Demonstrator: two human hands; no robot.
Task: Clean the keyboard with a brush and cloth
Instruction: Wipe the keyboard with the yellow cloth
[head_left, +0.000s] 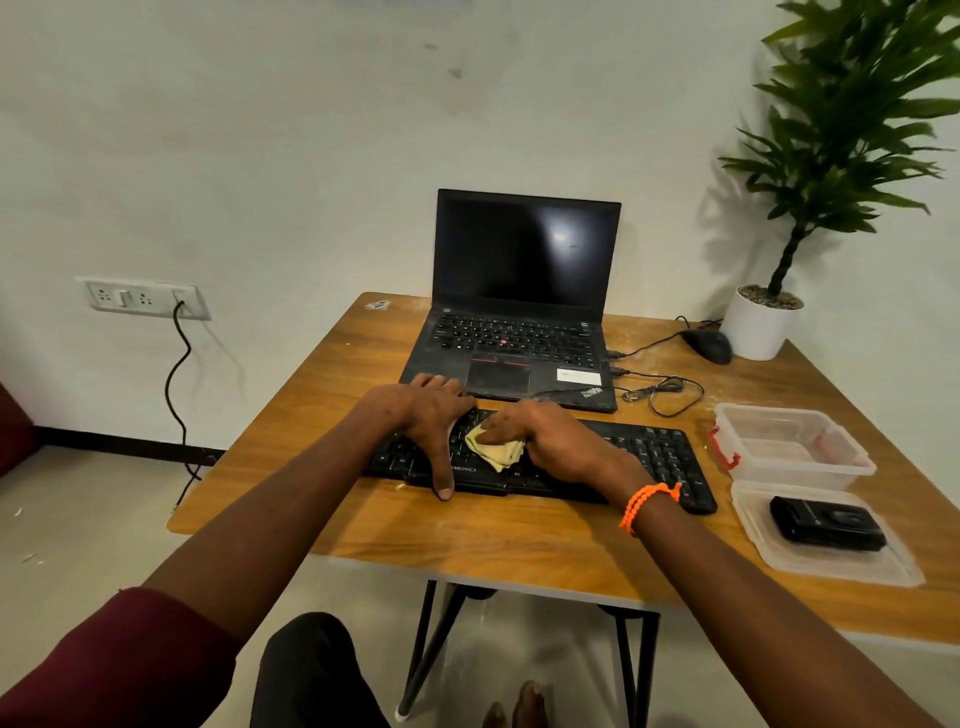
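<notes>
A black keyboard (654, 457) lies across the wooden table (322, 415) in front of an open laptop. My left hand (421, 415) rests on its left half, fingers spread over the far edge and thumb down over the near edge. My right hand (550, 436) presses a crumpled yellow cloth (493, 449) onto the keys near the middle, fingers curled over the cloth. An orange bead bracelet sits on my right wrist. No brush is visible.
The black laptop (519, 312) stands open behind the keyboard, cables (670, 395) and a black mouse (709, 345) to its right. A clear plastic box (789, 447) and its lid (826, 561) holding a black device lie at the right. A potted plant (758, 322) stands at the far right corner.
</notes>
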